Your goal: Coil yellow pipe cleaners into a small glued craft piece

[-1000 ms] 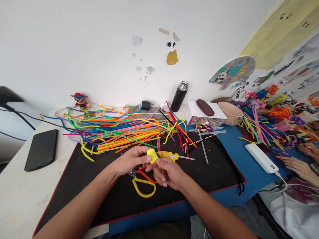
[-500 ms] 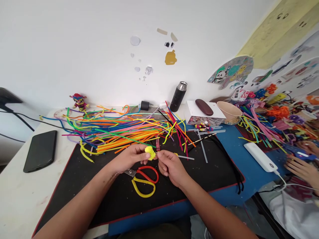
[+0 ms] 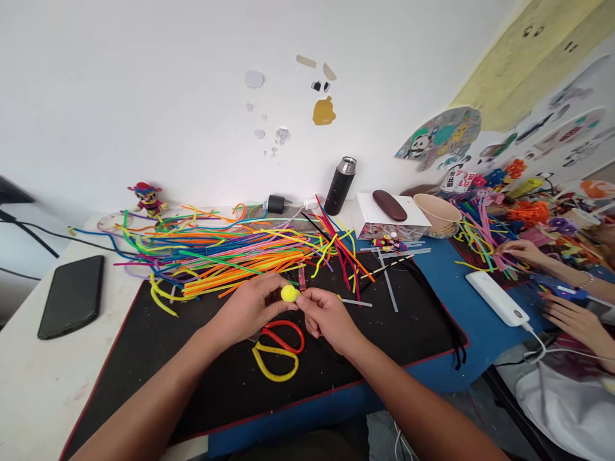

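Observation:
A small bright-yellow coiled pipe cleaner piece (image 3: pixel 289 293) is pinched between the thumb and fingers of my left hand (image 3: pixel 254 301). Its round face is turned toward me. The closed thumb and forefinger of my right hand (image 3: pixel 327 319) grip its right edge. Below the hands, scissors (image 3: pixel 276 368) with one red and one yellow handle lie on the black mat (image 3: pixel 211 390); my left hand covers their blades. A heap of coloured pipe cleaners (image 3: pixel 240 253) spreads just behind my hands.
A phone (image 3: pixel 71 296) lies at the left. Along the back stand a small doll (image 3: pixel 147 200), a black flask (image 3: pixel 341 186), a white box (image 3: pixel 384 221) and a bowl (image 3: pixel 438 214). A white power strip (image 3: pixel 497 299) is at the right, near another person's hands (image 3: pixel 576 323).
The yellow piece has been turned in my fingers and now shows a round face. My left hand has shifted over the scissor blades. The other person's hand has reached toward the pipe cleaners.

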`<state>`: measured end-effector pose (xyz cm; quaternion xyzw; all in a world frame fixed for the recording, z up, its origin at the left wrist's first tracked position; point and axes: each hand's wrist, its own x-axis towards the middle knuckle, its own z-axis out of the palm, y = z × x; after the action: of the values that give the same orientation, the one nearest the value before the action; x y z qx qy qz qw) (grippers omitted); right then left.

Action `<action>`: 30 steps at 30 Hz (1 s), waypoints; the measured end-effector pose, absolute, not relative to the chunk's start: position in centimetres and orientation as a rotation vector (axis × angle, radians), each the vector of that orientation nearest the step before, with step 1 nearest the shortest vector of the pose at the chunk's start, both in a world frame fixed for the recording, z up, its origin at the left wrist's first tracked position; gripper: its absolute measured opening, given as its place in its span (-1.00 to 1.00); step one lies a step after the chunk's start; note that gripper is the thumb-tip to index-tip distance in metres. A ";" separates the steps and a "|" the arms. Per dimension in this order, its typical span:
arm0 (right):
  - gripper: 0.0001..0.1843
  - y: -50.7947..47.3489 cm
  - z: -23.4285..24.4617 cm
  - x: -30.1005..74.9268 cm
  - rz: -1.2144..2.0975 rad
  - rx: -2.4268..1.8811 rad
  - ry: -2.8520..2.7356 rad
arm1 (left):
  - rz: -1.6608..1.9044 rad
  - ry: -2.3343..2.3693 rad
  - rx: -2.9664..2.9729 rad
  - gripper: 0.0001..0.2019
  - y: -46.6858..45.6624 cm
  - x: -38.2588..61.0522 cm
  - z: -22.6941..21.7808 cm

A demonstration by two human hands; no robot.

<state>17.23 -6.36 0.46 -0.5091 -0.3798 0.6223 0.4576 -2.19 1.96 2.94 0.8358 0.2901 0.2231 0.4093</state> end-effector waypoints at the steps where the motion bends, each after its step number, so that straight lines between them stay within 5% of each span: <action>1: -0.46 -6.3 0.5 17.3 1.528 -1.261 -0.944 | 0.549 0.732 2.106 -0.77 1.9 -2.2 3.1; 30: -0.49 -6.5 -0.4 16.3 1.439 -1.260 -0.923 | 0.684 0.922 1.982 -0.90 0.2 -0.4 1.5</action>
<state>16.30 -6.54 -0.40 -0.5182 -0.3793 0.5918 0.4871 -0.44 0.23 1.45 0.7881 0.3667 0.2719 0.4130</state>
